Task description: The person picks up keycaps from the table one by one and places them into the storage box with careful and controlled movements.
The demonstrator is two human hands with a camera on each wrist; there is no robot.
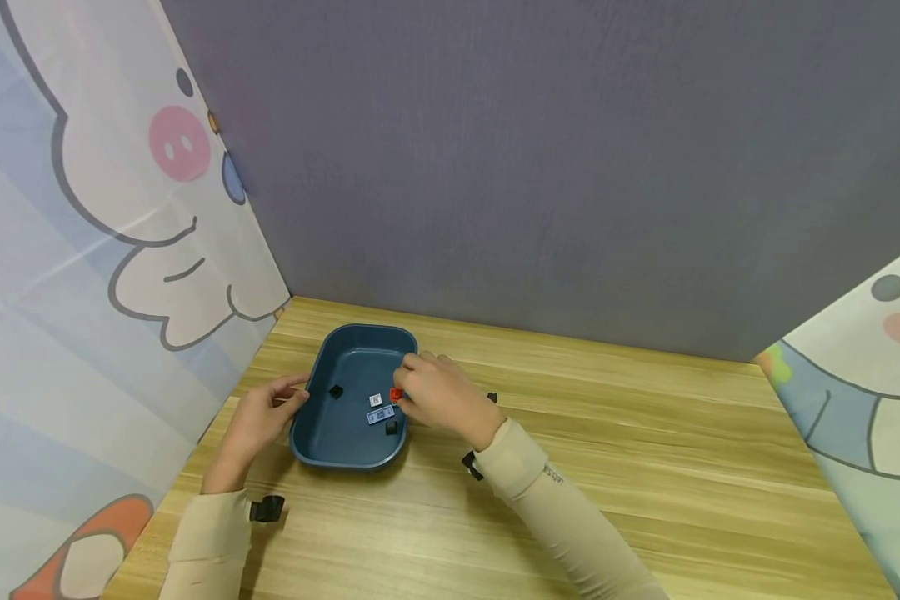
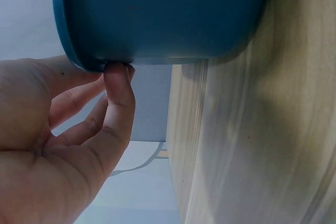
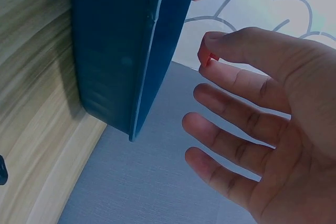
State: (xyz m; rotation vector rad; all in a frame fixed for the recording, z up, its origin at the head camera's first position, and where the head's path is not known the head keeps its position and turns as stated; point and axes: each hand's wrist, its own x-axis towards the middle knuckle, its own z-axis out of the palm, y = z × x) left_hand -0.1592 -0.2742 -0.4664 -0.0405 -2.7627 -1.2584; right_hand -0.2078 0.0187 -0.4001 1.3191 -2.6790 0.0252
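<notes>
A dark blue plastic tray point(image 1: 360, 461) with rounded corners stands toward the left of the wooden table. My left hand point(image 1: 258, 421) is at its left side, thumb and fingertips pinching the rim point(image 2: 71, 51). Over the right side of the tray, my right hand point(image 1: 442, 396) pinches a small red block point(image 3: 203, 51) between thumb and forefinger. Its other fingers point(image 3: 202, 129) are spread loosely. On the tray floor lie a white square tile point(image 1: 376, 400), a light blue rectangular tile point(image 1: 380, 414) with dark print, and two small black blocks, one at left point(image 1: 336, 391), another near the front point(image 1: 392, 427).
The wooden table point(image 1: 607, 467) stretches to the right of the tray. A grey panel point(image 1: 532, 167) rises behind it, with cartoon-printed cloth point(image 1: 105, 317) at the left side and more at the right. Black wrist straps point(image 1: 267, 508) stick out beside both sleeves.
</notes>
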